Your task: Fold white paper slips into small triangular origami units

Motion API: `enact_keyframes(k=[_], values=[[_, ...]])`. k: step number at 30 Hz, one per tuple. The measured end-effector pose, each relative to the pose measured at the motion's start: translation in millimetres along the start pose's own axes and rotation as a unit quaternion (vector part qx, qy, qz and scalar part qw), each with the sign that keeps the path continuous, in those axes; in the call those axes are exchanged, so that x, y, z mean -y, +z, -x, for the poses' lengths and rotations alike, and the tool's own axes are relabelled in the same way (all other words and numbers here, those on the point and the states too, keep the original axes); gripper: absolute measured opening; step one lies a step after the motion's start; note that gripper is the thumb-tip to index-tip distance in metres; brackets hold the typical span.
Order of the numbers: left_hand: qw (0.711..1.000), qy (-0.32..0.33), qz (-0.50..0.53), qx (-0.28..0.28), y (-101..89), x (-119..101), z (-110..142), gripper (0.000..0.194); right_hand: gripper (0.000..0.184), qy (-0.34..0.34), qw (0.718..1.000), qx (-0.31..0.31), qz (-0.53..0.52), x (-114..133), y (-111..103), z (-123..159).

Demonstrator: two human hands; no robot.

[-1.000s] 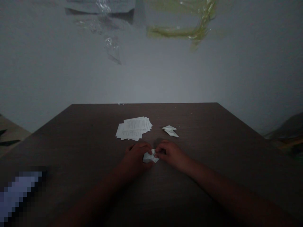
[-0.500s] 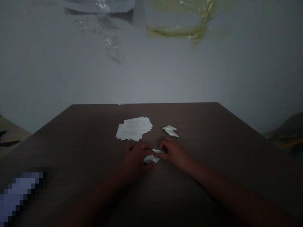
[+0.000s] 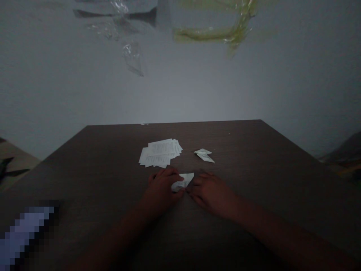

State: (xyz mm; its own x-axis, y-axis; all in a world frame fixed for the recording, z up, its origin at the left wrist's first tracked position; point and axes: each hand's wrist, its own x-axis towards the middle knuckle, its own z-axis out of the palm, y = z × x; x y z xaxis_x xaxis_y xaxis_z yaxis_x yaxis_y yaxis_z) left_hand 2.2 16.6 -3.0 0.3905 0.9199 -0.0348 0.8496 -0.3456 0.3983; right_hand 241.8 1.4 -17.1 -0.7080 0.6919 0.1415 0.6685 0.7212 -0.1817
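Note:
Between my hands, flat on the brown table point(image 3: 113, 203), lies a small printed piece of paper point(image 3: 186, 181) with a slanted folded edge on its right. My left hand point(image 3: 161, 188) grips its left part, thumb at the lower edge and fingers over the top. At the lower right edge, my right hand point(image 3: 213, 192) presses the paper with its fingertips, the fingers bent and close together. Beyond the right hand rests a folded paper piece point(image 3: 205, 155) with pointed ends. To the upper left is a loose stack of printed paper sheets point(image 3: 159, 152).
A blurred, pixelated flat object point(image 3: 28, 229) lies at the table's near left. Behind the table rises a pale wall point(image 3: 197, 86) with clear tape point(image 3: 132, 56) and yellowish tape point(image 3: 208, 35) on it. Dark items point(image 3: 349, 162) stand beyond the right edge.
My right hand has turned and shifted slightly right and down, its fingers now along the paper's right edge. More of the paper's upper right corner shows. My left hand stays nearly in place.

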Motion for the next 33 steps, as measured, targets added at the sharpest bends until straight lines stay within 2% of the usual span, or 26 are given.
enact_keyframes(k=[13, 19, 25, 27, 30, 33], values=[[1.0, 0.019, -0.005, 0.008, -0.7, 1, 0, 0.032, 0.018, 0.014, 0.999, -0.011, 0.051, -2, 4, -2], [1.0, 0.011, -0.007, 0.01, -0.9, 0, -1, 0.035, 0.021, 0.037, 0.997, 0.012, 0.06, 0, -3, -4], [1.0, 0.005, -0.002, 0.027, -4.4, -1, -2, 0.035, 0.024, 0.129, 0.986, 0.06, 0.081, -8, -19, -8], [1.0, 0.003, -0.001, 0.029, -5.6, -2, -2, 0.035, 0.023, 0.137, 0.985, 0.063, 0.085, -13, -21, -8], [1.0, 0.01, -0.003, 0.017, -6.3, -3, 0, 0.034, 0.022, 0.137, 0.985, 0.049, 0.088, -17, -18, -8], [1.0, 0.024, -0.005, 0.007, -4.6, -4, 1, 0.033, 0.02, 0.114, 0.991, -0.013, 0.07, -13, -8, -8]])
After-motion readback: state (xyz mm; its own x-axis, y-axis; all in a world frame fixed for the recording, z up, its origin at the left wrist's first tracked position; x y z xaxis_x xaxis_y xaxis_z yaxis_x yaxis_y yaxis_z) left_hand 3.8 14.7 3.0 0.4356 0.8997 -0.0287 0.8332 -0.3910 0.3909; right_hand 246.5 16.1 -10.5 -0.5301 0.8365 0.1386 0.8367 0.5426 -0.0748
